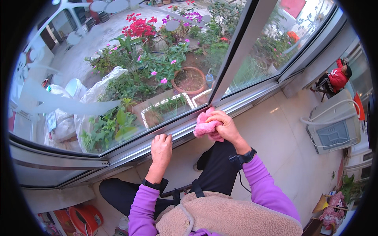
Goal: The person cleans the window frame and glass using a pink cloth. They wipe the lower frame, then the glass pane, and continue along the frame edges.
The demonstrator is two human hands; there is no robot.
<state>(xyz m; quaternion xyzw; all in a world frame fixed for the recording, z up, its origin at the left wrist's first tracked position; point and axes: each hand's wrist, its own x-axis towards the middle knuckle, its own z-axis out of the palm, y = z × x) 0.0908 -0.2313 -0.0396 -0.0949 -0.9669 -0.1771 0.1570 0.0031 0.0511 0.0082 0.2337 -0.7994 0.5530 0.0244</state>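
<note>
Bunched in my right hand (225, 125) is a pink fluffy cloth (205, 126), pressed against the lower window frame beside the upright bar (232, 65) where two panes meet. To its left, my left hand (161, 150) has its fingers curled over the silver window rail (182, 133); the fingertips are partly hidden. Above the rail stands the large glass pane (98, 106), with frosted patterns on it. Both wrists wear black bands, and a cable hangs from the right one.
Outside the glass are flowering plants (139, 29), a round clay pot (189, 80) and a white bucket (76, 89). Indoors, a grey machine with a hose (334, 126) stands at right, near a seated person in red (338, 78). A red bucket (87, 218) sits lower left.
</note>
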